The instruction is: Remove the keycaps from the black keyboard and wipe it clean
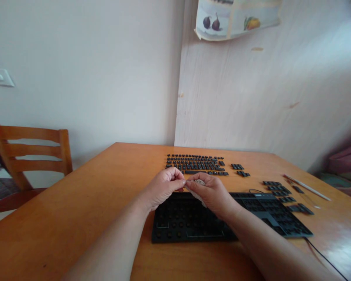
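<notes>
My left hand [165, 185] and my right hand [215, 193] meet fingertip to fingertip above a black keyboard base [172, 235] stripped of its keycaps. A crumpled whitish cloth or tissue [200, 182] is gripped in my right hand, partly hidden under the fingers. The left thumb and forefinger are pinched together against the right fingertips; whatever they hold is too small or hidden to name. Beyond my hands, black keycaps [197, 166] lie in rows on the wooden table [105, 210], laid out like a keyboard.
More keycaps [276, 188] sit in groups to the right. Near them lie a long thin whitish stick [310, 188] and a thin wire-like tool [308, 200]. The keyboard's cable [324, 255] runs off front right. A wooden chair [36, 156] stands left; a wall [105, 78] closes the back.
</notes>
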Demonstrator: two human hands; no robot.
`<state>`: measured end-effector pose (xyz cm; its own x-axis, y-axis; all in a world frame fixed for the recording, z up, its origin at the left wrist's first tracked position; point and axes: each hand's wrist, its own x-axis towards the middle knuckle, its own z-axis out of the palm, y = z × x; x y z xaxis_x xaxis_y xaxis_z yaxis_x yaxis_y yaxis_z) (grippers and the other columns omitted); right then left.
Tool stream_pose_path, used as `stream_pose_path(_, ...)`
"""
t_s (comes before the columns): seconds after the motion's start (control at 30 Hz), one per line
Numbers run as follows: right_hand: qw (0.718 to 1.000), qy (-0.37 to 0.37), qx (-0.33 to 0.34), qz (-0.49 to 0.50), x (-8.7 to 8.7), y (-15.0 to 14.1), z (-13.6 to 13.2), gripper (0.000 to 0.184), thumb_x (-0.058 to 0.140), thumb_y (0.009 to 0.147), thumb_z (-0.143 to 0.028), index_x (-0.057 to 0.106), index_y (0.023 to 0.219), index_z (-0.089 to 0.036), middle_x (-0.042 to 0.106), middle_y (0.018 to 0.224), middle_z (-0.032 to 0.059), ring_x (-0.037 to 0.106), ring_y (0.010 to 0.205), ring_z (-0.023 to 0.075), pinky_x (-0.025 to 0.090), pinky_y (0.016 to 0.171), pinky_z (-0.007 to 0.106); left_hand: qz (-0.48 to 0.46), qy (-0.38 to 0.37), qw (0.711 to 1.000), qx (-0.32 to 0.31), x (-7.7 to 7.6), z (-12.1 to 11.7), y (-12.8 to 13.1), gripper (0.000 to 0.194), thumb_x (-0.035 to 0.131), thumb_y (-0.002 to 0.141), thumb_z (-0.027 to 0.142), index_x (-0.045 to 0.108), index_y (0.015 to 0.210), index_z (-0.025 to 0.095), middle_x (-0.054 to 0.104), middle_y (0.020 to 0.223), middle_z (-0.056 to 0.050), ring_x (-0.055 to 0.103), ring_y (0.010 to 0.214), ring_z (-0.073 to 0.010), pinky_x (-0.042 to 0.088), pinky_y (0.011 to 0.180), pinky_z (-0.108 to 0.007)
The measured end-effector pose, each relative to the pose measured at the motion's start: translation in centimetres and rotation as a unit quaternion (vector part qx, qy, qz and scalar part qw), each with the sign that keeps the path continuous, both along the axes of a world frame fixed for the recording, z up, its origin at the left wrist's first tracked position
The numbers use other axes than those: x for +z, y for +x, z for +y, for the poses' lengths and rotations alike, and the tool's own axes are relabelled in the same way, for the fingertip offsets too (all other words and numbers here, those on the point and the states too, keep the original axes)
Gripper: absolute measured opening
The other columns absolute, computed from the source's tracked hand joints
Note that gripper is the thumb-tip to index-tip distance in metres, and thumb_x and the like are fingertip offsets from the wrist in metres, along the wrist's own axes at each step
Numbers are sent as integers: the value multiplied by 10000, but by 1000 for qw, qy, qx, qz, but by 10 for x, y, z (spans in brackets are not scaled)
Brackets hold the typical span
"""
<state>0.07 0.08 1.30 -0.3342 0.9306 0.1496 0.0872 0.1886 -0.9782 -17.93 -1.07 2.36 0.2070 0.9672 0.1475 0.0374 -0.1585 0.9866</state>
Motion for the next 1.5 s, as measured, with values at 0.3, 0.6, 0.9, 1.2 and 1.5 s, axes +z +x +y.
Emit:
stream_pose_path(0.3, 965, 121, 1, -232, 31, 29, 3, 245, 649, 800, -414, 689, 766, -174, 548, 626, -17, 432, 571, 104, 329, 525, 235, 77, 16, 983, 167, -11, 16, -14, 224, 610, 786, 398, 560, 750, 183, 619, 671, 11, 543, 604, -119, 447, 618, -242)
stream_pose_path(0.6, 926, 135, 15, -352, 56, 58, 0, 154, 639, 772, -311, 701, 783, -170, 571, 626, -23, 460, 567, 100, 332, 515, 223, 231, 46, 942, 241, -29, 34, -29, 222, 583, 767, 400, 565, 670, 201, 594, 573, 27, 505, 567, -146, 329, 564, -248)
stream_pose_path(0.9, 891, 116, 21, -438, 53, 95, 3, 149, 642, 755, -298, 704, 783, -166, 595, 624, -12, 501, 589, 121, 332, 524, 232, 330, 58, 914, 229, -34, 38, -34, 270, 534, 798, 445, 574, 684, 203, 615, 600, 12, 547, 582, -162, 332, 560, -255)
stream_pose_path(1.2, 838, 124, -24, -531, 39, 150, -2, 150, 611, 768, -293, 708, 769, -178, 651, 641, 9, 544, 582, 144, 341, 546, 256, 360, 59, 907, 212, -38, 42, -36, 301, 501, 807, 472, 583, 688, 209, 630, 610, 1, 585, 612, -183, 340, 547, -262)
stream_pose_path(1.5, 787, 141, -19, -601, 38, 151, 2, 160, 604, 777, -279, 733, 844, -212, 710, 737, 24, 602, 663, 162, 354, 608, 255, 385, 61, 901, 192, -41, 45, -38, 323, 489, 821, 501, 569, 696, 214, 625, 590, 7, 583, 586, -182, 339, 538, -264)
